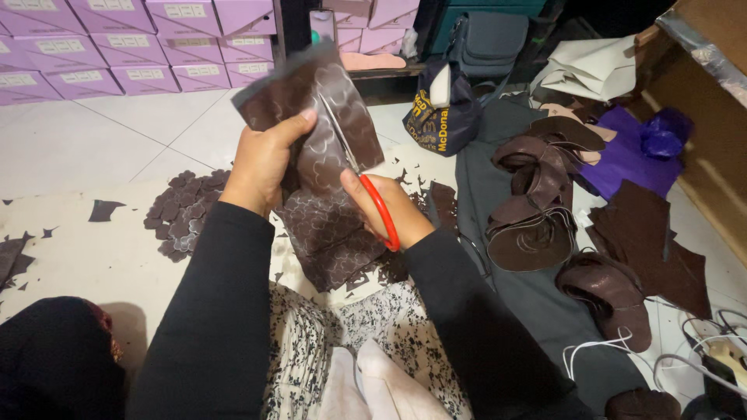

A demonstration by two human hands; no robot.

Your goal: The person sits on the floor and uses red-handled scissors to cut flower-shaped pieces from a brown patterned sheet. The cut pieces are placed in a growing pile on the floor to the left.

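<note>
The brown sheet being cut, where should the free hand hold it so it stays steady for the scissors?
Judging by its pose, grip the brown sheet at its upper left edge, coming from the left, as the left hand does. The scissors in the right hand run up the right side, so that keeps fingers clear while the lower part hangs limp.

Even indoor light, mostly sharp view

The pale floor tiles (93, 140) far left are brightest, nearly washed out; the near left corner and far right fall dim, shadows stay soft, and straight lines bow slightly at the edges
</note>
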